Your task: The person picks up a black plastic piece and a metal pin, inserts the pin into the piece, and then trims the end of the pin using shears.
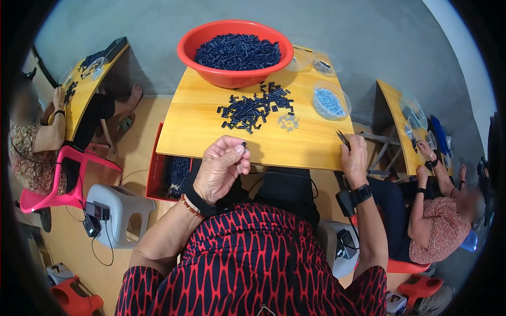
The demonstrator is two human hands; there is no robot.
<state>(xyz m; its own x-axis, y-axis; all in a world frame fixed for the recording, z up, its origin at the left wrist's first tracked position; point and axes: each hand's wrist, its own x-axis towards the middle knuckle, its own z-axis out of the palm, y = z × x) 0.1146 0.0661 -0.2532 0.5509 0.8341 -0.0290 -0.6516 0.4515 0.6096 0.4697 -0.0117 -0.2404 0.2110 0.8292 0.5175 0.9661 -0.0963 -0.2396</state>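
Observation:
My left hand [221, 166] is raised at the near edge of the table, its thumb and forefinger pinching a small black tubular piece [244, 144]. At the table's right edge, my right hand [354, 160] is closed around dark tweezers [342, 138] whose tips point up and to the left. Beyond the left hand lies a loose heap of short black tubular pieces [245, 111]. Beside that heap is a small scatter of clear, pale parts [288, 122]. A clear round tub [330, 116] of tiny light-blue parts stands farther right.
A red basin [232, 80] full of black pieces sits at the table's [195, 138] far side. Behind the tub is a clear container [322, 67]. A red box [153, 176] stands below left, near a grey stool [118, 205]. Two people work at side tables.

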